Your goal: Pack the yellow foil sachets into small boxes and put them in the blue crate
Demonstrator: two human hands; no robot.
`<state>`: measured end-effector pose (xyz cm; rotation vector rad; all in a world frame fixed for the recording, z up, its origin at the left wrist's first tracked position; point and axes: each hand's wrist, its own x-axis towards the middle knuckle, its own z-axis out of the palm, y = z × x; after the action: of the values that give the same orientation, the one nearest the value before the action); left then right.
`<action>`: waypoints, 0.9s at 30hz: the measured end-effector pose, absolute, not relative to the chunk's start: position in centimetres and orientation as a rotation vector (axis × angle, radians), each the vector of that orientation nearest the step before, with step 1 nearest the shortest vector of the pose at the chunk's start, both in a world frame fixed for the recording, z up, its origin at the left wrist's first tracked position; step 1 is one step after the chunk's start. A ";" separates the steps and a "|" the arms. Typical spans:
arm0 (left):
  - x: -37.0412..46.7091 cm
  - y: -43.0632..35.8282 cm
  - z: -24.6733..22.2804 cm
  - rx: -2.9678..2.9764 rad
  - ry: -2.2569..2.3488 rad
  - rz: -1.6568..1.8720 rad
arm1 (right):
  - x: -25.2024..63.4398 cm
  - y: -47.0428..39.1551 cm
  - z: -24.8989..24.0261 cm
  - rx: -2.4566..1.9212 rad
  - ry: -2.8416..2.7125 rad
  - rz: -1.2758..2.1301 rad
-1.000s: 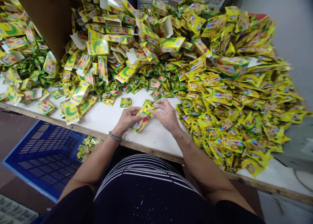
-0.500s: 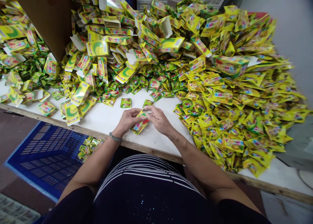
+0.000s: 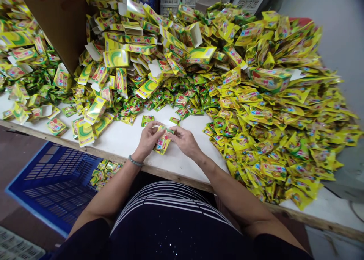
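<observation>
Between my hands, over the white table (image 3: 119, 135), a small yellow and red box (image 3: 162, 143) is held at a tilt. My left hand (image 3: 148, 138) pinches its upper left part. The fingers of my right hand (image 3: 183, 138) are pressed together at the box's upper right, by a small green piece whose nature I cannot make out. Just beyond my left hand lies a green packet (image 3: 148, 120), and another green packet (image 3: 174, 121) lies beyond my right fingertips.
Yellow packets (image 3: 264, 138) are heaped on the right. Open yellow boxes (image 3: 142, 47) pile up at the back, beside a brown cardboard panel (image 3: 57, 21). A blue crate (image 3: 59, 180) holding small boxes stands below the table's left front edge.
The box has turned more upright, and my fingers have shifted around its top. The red part near my right fingers is less visible. The whole view has moved slightly.
</observation>
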<state>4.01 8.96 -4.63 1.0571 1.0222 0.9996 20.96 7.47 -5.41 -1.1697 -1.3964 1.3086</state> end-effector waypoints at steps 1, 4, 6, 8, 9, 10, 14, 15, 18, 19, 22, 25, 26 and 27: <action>4.0 8.9 -4.6 1.076 0.993 0.974 | 20.9 7.5 -5.6 -1.191 -1.364 1.322; 4.0 8.5 -4.6 1.136 0.907 0.867 | 21.2 7.7 -5.7 -1.266 -1.237 1.287; 4.0 8.4 -4.6 1.178 0.896 0.808 | 21.5 7.9 -5.6 -1.259 -1.151 1.275; 3.9 8.4 -4.6 1.250 0.911 0.795 | 21.9 8.1 -5.6 -1.207 -1.114 1.284; 3.9 8.4 -4.7 1.294 0.925 0.807 | 22.0 8.1 -5.6 -1.188 -1.136 1.286; 3.9 8.4 -4.7 1.327 0.940 0.827 | 22.1 8.2 -5.5 -1.184 -1.185 1.277; 3.8 8.4 -5.0 1.227 0.986 1.002 | 22.0 7.8 -5.0 -1.219 -1.471 1.091; 3.8 8.4 -5.1 1.176 0.995 1.049 | 21.9 7.6 -4.8 -1.200 -1.514 1.053; 3.8 8.4 -5.3 1.104 1.029 1.127 | 21.6 7.1 -4.3 -1.122 -1.549 1.055; 3.9 8.4 -5.3 1.102 1.035 1.133 | 21.5 7.0 -4.3 -1.122 -1.528 1.077; 4.0 8.4 -5.1 1.116 1.042 1.127 | 21.2 7.1 -4.7 -1.218 -1.388 1.144; 4.2 8.5 -4.8 1.124 1.050 1.104 | 21.2 7.5 -5.4 -1.245 -1.204 1.242; 4.2 8.5 -4.7 1.129 1.049 1.095 | 21.3 7.6 -5.6 -1.221 -1.153 1.286; 4.3 8.5 -4.6 1.137 1.046 1.087 | 21.5 7.7 -5.7 -1.197 -1.112 1.328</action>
<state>4.27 8.47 -4.64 1.1373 1.0457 1.0872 21.47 7.74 -5.73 -1.1965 -1.1120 1.3276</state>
